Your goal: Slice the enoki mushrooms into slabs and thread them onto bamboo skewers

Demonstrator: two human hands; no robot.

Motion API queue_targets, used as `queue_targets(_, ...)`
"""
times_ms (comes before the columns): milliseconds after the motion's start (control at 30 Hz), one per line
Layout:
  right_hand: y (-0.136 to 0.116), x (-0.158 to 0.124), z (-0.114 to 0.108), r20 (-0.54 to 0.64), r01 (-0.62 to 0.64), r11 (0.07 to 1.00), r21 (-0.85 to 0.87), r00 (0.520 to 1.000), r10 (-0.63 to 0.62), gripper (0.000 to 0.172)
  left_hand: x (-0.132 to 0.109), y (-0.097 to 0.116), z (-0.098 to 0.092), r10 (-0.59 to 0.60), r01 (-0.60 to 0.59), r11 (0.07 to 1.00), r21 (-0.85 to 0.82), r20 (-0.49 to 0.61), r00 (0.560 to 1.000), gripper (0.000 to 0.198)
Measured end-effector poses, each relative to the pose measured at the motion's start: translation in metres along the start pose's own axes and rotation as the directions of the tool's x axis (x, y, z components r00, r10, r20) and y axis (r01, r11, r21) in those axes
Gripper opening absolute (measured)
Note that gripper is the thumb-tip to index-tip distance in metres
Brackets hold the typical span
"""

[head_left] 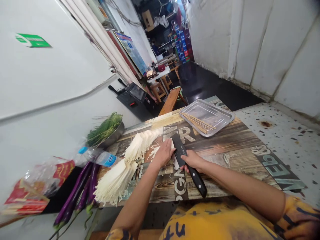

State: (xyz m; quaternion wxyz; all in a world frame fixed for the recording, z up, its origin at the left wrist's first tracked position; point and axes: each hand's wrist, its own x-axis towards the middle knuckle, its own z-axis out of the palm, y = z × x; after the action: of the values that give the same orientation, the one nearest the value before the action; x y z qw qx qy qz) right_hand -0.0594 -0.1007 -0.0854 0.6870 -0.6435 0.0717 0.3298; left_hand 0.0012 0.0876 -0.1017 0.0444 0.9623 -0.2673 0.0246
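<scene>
My right hand (pixel 193 160) grips a large black-handled knife (pixel 197 178), its dark blade (pixel 178 146) lying flat near the tabletop. My left hand (pixel 163 154) is curled over a small white clump of enoki mushrooms (pixel 153 153) right beside the blade. Two bigger bundles of white enoki (pixel 140 144) (pixel 113 183) lie to the left on the printed wooden table (pixel 225 146).
A metal tray (pixel 220 113) holding bamboo skewers (pixel 197 122) sits at the far side. At left are a steel bowl of green chives (pixel 106 130), a plastic water bottle (pixel 96 157), purple eggplants (pixel 75 195) and a red plastic bag (pixel 37 186). Stools and a bench stand beyond.
</scene>
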Motion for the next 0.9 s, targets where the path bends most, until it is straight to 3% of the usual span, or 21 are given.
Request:
queue_targets(233, 0.001, -0.003, 0.001, -0.003, -0.004, 1.0, 0.015, 1.0, 0.004, 0.008, 0.003, 0.003, -0.001, 0.003, -0.003, 1.0, 0.016, -0.012, 1.0, 0.053)
queue_targets(500, 0.001, 0.002, -0.002, 0.008, 0.014, 0.999, -0.05, 1.0, -0.013, 0.015, 0.004, 0.008, -0.018, 0.015, -0.015, 1.0, -0.012, 0.023, 1.0, 0.065)
queue_targets(600, 0.004, 0.004, -0.001, 0.005, 0.022, 0.998, -0.054, 1.0, -0.022, 0.018, 0.007, 0.008, -0.023, -0.052, 0.055, 0.996, -0.073, 0.048, 0.997, 0.07)
queue_targets(733, 0.01, 0.012, 0.0, -0.007, 0.007, 1.0, -0.024, 1.0, -0.007, 0.02, 0.015, 0.001, -0.02, -0.13, 0.136, 0.972, -0.19, 0.039, 0.991, 0.057)
queue_targets(900, 0.019, 0.03, 0.001, -0.073, 0.044, 0.999, -0.026, 0.996, -0.046, 0.019, 0.03, -0.01, -0.02, -0.175, 0.183, 0.958, -0.22, 0.052, 0.983, 0.049)
